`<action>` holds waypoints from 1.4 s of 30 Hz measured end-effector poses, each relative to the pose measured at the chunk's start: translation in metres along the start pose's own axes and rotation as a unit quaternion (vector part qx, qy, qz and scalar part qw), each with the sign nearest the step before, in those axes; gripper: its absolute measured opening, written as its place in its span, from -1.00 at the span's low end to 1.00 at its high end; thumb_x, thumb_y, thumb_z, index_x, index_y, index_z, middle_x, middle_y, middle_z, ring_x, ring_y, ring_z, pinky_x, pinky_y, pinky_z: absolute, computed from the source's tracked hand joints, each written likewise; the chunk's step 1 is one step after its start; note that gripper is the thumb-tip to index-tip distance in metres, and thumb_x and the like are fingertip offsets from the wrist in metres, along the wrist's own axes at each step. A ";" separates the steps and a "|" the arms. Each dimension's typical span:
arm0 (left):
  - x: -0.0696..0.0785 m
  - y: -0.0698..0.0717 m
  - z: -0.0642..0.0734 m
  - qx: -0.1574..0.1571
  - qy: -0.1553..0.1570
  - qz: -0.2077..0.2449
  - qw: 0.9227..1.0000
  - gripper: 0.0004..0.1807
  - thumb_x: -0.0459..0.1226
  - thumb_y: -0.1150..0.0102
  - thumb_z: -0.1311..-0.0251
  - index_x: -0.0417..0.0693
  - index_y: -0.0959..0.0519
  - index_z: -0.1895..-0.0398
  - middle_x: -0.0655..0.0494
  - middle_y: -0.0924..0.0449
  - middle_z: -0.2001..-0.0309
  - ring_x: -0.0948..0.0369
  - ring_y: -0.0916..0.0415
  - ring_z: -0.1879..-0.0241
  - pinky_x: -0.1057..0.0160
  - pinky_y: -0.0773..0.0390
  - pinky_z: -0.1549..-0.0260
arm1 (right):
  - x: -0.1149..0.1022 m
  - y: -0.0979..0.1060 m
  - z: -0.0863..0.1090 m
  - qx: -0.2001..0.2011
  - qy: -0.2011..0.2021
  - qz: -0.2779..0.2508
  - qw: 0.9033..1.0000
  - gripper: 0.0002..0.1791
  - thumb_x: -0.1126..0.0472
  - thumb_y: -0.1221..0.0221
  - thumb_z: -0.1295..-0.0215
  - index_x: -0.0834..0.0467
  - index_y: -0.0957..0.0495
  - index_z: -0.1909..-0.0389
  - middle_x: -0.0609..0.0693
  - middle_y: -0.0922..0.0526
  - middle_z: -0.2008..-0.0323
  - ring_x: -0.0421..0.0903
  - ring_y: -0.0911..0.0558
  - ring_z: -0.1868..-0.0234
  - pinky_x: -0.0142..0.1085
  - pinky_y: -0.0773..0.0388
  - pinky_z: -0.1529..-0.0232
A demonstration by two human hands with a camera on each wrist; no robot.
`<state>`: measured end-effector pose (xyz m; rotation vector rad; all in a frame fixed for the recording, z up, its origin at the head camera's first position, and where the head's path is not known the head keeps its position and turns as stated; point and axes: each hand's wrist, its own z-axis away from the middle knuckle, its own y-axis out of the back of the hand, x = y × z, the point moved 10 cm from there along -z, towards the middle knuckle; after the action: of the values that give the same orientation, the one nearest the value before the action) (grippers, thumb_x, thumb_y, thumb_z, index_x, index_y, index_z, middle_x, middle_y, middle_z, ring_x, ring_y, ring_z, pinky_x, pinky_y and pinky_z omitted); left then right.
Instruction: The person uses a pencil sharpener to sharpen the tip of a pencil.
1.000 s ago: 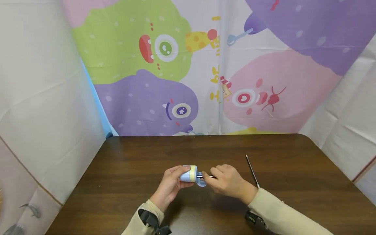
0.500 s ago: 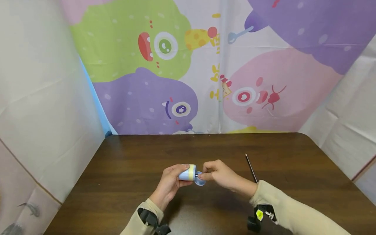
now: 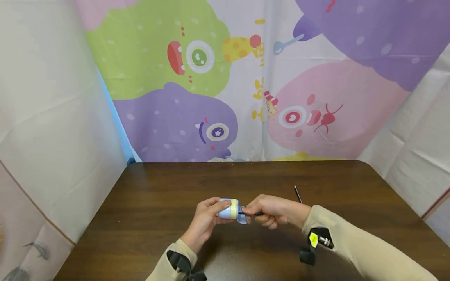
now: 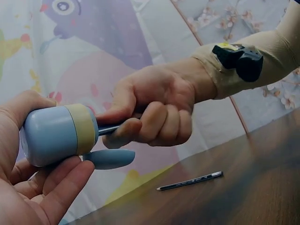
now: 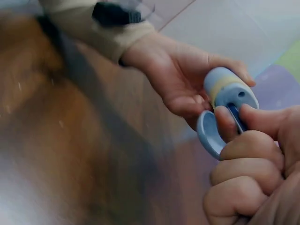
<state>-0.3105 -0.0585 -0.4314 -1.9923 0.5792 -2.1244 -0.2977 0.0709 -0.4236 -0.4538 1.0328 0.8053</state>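
My left hand (image 3: pixel 204 220) grips a light blue pencil sharpener (image 4: pixel 51 136) with a yellow band, thumb along its top and fingers beneath. Its round hinged lid (image 5: pixel 209 134) hangs open, and a small second hole shows in its end face in the right wrist view. Between thumb and index finger my right hand (image 3: pixel 274 210) pinches a dark pencil (image 4: pixel 107 130), whose tip is hidden inside the sharpener. The other fingers of that hand are curled in. Another dark pencil (image 4: pixel 190 181) lies on the table, beyond my right forearm in the head view.
Both hands are above the brown wooden table (image 3: pixel 158 187). A cartoon-printed curtain (image 3: pixel 246 78) hangs behind its far edge, with pale cloth at both sides. Black wrist mounts (image 3: pixel 314 246) are strapped on the sleeves.
My right hand has turned about the pencil's line, shifted its fingers at the sharpener's opening, and turned again. My left hand stays nearly still with the sharpener.
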 end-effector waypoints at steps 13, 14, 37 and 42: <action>-0.001 -0.001 0.000 -0.010 0.002 0.006 1.000 -0.88 -0.43 -0.19 -0.11 -0.08 -0.60 0.51 0.04 -0.58 0.43 0.23 -0.56 0.48 0.18 -0.72 0.46 | -0.007 -0.004 0.002 -0.047 0.029 -0.012 0.998 -0.55 0.15 0.04 -0.52 0.25 -0.48 0.61 -0.21 -0.10 0.86 -0.33 0.00 0.84 -0.44 0.10 0.79; 0.000 0.000 0.000 -0.007 0.003 0.009 1.000 -0.88 -0.43 -0.19 -0.11 -0.07 -0.60 0.51 0.04 -0.58 0.43 0.22 -0.57 0.48 0.18 -0.72 0.46 | -0.007 -0.003 0.003 -0.051 0.031 -0.013 0.998 -0.56 0.15 0.04 -0.52 0.25 -0.48 0.59 -0.22 -0.11 0.86 -0.33 -0.01 0.84 -0.44 0.10 0.79; 0.013 0.002 0.001 -0.011 0.002 0.041 0.999 -0.90 -0.39 -0.13 -0.15 -0.09 -0.57 0.49 0.04 -0.58 0.43 0.23 -0.58 0.49 0.22 -0.71 0.46 | -0.017 0.013 0.012 -0.003 0.104 0.012 0.995 -0.70 0.22 -0.14 -0.40 0.44 -0.50 0.36 -0.16 -0.17 0.77 -0.29 -0.05 0.77 -0.37 0.10 0.73; 0.012 0.002 0.001 -0.018 0.005 0.044 0.999 -0.87 -0.39 -0.11 -0.17 -0.07 -0.58 0.50 0.06 -0.59 0.44 0.24 -0.59 0.49 0.23 -0.71 0.45 | -0.024 0.013 0.015 0.032 0.124 0.044 0.991 -0.78 0.24 -0.20 -0.35 0.36 -0.54 0.34 -0.15 -0.17 0.74 -0.26 -0.06 0.75 -0.35 0.10 0.71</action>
<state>-0.3105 -0.0648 -0.4207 -1.9371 0.6985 -2.0879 -0.3055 0.0801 -0.3955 -0.4640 1.3125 0.8050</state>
